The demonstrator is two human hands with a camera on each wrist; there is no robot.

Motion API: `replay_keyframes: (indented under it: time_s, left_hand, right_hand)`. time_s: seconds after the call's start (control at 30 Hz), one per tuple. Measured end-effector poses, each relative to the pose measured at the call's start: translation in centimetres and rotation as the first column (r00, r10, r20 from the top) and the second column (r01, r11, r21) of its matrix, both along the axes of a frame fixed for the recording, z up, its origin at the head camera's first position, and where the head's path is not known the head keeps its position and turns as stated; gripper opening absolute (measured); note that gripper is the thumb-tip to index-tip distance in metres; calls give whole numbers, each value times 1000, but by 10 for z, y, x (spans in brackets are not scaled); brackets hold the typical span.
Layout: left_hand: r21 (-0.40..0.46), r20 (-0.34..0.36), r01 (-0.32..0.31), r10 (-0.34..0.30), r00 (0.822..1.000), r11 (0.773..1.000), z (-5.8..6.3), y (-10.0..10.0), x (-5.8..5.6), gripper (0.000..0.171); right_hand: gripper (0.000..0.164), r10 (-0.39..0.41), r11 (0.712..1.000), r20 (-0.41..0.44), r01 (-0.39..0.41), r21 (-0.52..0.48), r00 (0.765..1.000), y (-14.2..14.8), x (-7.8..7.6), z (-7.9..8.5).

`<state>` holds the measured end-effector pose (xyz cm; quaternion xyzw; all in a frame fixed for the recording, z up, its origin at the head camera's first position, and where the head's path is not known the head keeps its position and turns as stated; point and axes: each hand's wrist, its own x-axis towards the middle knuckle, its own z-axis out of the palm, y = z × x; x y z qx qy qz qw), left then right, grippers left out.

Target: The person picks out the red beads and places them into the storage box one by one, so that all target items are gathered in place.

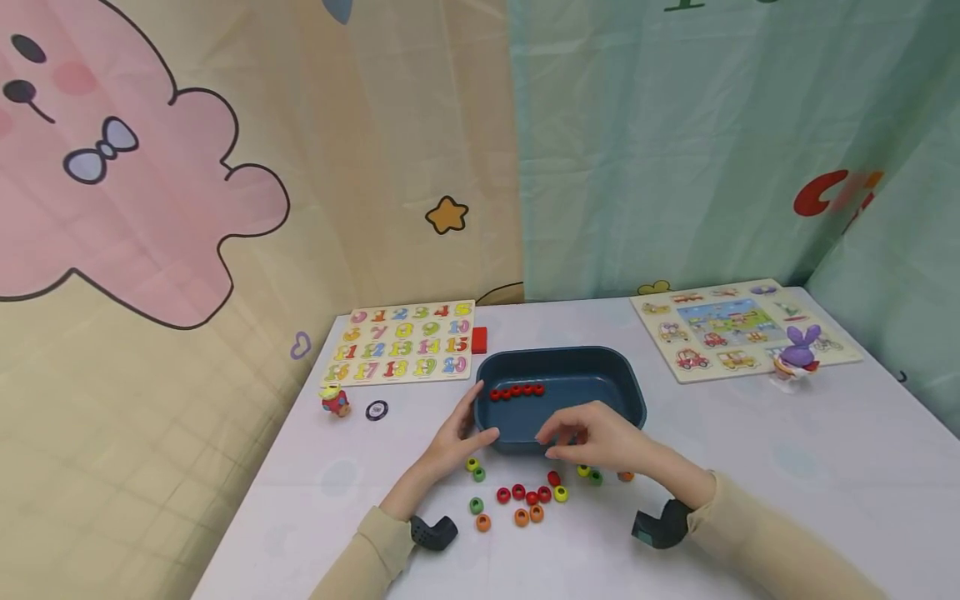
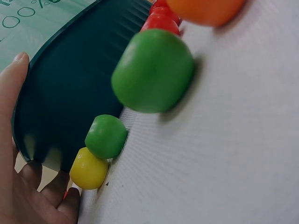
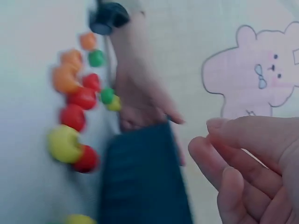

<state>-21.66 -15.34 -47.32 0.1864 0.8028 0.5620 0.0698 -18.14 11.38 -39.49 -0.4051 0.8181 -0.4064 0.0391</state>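
A dark blue tray [image 1: 558, 354] stands on the table with a row of red beads [image 1: 517, 392] inside, towards its left. My left hand [image 1: 453, 433] holds the tray's near left corner, thumb on one side and fingers on the other. My right hand [image 1: 600, 435] hovers over the near rim, thumb and forefinger close together, fingers loosely bent. In the right wrist view nothing shows between those fingertips [image 3: 217, 128]. Loose beads lie in front of the tray: red beads [image 1: 519, 492], orange beads [image 1: 521, 517], green beads [image 1: 476, 505] and yellow beads [image 1: 561, 494].
Behind left lies a number board [image 1: 405, 342], with a red block [image 1: 479, 340] beside it. A small figure [image 1: 335, 401] and a round black-and-white disc [image 1: 377, 410] are at left. A picture puzzle board [image 1: 738, 329] and a purple rabbit toy [image 1: 799, 354] stand at right.
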Motion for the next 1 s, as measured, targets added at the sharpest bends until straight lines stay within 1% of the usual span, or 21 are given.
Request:
replay_keyframes:
  time_s: [0.1,0.17,0.27,0.37,0.43,0.53,0.63,0.8,1.0]
  left_hand:
    - [2,0,1,-1,1000,1000,0,0,0,73]
    - [0,10,-1,1,1000,1000,0,1,0,73]
    - [-1,17,-1,1,1000,1000,-1,0,-1,73]
    - [1,19,2,-2,1000,1000,-1,0,-1,73]
    - [2,16,2,-2,1000,1000,-1,0,-1,74]
    - [0,18,-1,1,1000,1000,-1,-1,-1,74]
    - [3,11,2,-2,1000,1000,0,-1,-1,74]
    - [2,3,5,-5,1000,1000,2,0,-1,74]
    - [0,15,3,-3,1000,1000,2,0,0,74]
  right_hand:
    - [18,-16,1000,26,16,3,1000,0,11,-16]
    - [19,-47,999,1,47,19,999,-1,17,-26]
    - [16,-125,991,-45,127,48,991,-2,23,-40]
    - [15,-204,974,-83,211,79,975,-4,26,-52]
    - [15,-242,963,-105,252,96,965,-5,27,-57]
    - [15,-271,952,-111,284,118,956,-7,26,-61]
    - [16,-287,946,-89,297,133,954,-7,25,-63]
    - [16,-299,944,-54,304,131,953,-7,25,-63]
    - [18,-298,948,-65,303,93,952,-6,28,-58]
